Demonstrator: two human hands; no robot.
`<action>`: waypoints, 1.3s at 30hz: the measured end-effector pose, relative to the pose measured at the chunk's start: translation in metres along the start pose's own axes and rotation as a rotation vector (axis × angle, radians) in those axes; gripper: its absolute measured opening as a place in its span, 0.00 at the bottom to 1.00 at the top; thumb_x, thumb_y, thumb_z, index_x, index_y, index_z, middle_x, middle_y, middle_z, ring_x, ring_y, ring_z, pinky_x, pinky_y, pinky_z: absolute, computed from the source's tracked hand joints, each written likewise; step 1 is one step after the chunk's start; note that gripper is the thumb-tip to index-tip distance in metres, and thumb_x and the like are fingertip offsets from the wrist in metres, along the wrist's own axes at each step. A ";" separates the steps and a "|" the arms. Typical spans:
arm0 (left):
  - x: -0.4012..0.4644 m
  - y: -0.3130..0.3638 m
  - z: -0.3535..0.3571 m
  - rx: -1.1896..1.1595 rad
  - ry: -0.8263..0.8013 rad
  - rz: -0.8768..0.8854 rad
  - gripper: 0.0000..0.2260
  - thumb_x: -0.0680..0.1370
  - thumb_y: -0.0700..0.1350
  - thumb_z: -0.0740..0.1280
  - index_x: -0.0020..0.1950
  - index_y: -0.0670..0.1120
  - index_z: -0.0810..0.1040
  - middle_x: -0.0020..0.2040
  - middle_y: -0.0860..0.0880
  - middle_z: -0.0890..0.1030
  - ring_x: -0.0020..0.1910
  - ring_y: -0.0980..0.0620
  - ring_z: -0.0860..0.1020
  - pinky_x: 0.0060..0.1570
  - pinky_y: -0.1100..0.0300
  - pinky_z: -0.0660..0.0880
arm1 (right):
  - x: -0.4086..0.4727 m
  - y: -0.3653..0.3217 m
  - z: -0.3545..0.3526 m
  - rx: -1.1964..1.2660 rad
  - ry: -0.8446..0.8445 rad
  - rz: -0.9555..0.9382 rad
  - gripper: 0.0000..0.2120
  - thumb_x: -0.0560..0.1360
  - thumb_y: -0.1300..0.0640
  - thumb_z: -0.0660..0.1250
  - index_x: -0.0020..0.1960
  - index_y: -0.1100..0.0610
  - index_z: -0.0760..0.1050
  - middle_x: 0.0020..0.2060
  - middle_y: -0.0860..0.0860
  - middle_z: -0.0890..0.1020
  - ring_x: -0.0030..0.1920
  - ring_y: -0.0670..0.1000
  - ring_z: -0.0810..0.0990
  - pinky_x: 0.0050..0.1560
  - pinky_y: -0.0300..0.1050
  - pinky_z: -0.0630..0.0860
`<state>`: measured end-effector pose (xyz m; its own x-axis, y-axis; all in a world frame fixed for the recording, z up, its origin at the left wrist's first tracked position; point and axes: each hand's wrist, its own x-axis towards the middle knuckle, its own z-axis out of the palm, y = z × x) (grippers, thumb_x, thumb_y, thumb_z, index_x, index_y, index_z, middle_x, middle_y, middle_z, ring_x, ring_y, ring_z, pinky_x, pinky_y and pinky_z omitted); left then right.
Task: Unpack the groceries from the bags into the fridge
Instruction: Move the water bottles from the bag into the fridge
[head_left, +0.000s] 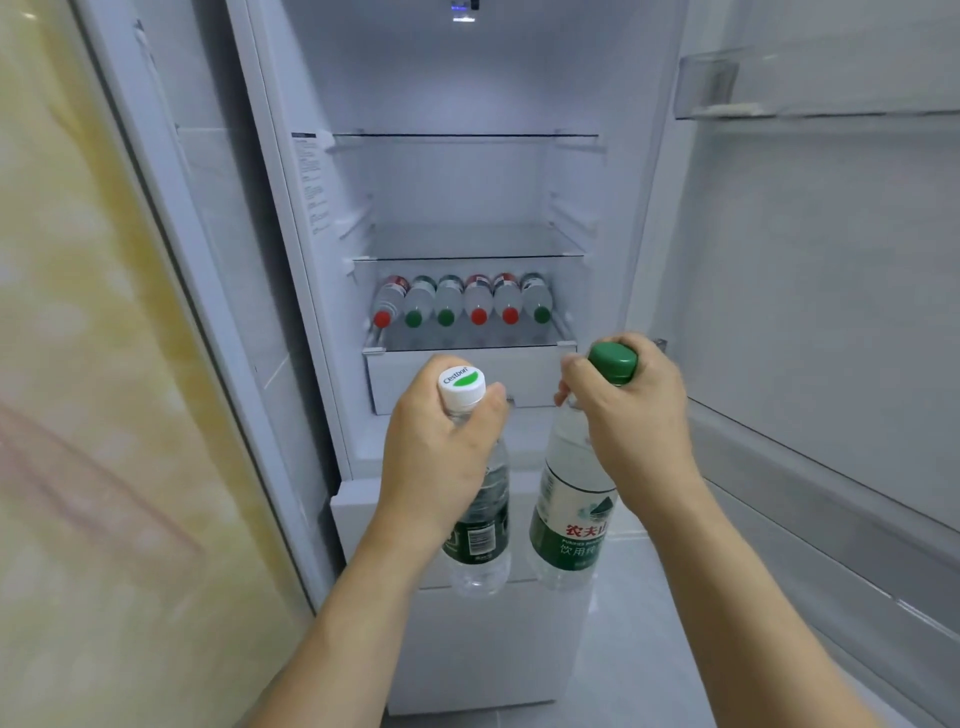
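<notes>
My left hand (441, 452) grips the neck of an upright water bottle with a white cap and dark green label (480, 540). My right hand (628, 426) grips the neck of a second upright water bottle with a green cap and green label (569, 519). Both hang in front of the open fridge (462, 182), just below its lowest glass shelf (467, 338). On that shelf lie several water bottles (462, 301) side by side, red and green caps facing me.
Two upper glass shelves (467, 241) hold nothing. A white drawer (405, 379) sits under the bottle shelf. The open fridge door with a clear door bin (810, 88) stands at the right. A yellowish wall (78, 364) is on the left. Grey floor lies below.
</notes>
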<state>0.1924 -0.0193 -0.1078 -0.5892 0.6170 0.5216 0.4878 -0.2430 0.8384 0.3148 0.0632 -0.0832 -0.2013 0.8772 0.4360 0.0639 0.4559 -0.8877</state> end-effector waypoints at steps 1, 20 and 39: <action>0.006 -0.005 0.002 -0.001 0.006 -0.008 0.08 0.73 0.51 0.69 0.41 0.51 0.72 0.37 0.45 0.80 0.38 0.42 0.80 0.42 0.42 0.78 | 0.007 0.004 0.005 0.004 -0.005 0.000 0.05 0.73 0.56 0.68 0.40 0.56 0.74 0.33 0.52 0.82 0.39 0.57 0.81 0.44 0.56 0.79; 0.172 -0.102 0.023 -0.182 0.435 -0.160 0.10 0.76 0.45 0.72 0.42 0.51 0.71 0.34 0.57 0.75 0.31 0.60 0.71 0.34 0.65 0.71 | 0.172 0.069 0.118 0.117 0.039 0.004 0.08 0.71 0.55 0.69 0.36 0.55 0.72 0.34 0.55 0.81 0.38 0.56 0.80 0.41 0.51 0.77; 0.303 -0.217 0.044 -0.149 0.494 0.299 0.14 0.77 0.36 0.68 0.51 0.53 0.68 0.53 0.52 0.73 0.53 0.51 0.74 0.56 0.56 0.71 | 0.279 0.110 0.213 0.243 0.229 -0.009 0.08 0.72 0.62 0.70 0.38 0.58 0.72 0.35 0.64 0.79 0.30 0.49 0.72 0.32 0.42 0.71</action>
<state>-0.0642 0.2533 -0.1385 -0.6874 0.0928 0.7204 0.6044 -0.4770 0.6381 0.0571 0.3256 -0.0906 0.0262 0.8970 0.4413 -0.1772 0.4386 -0.8810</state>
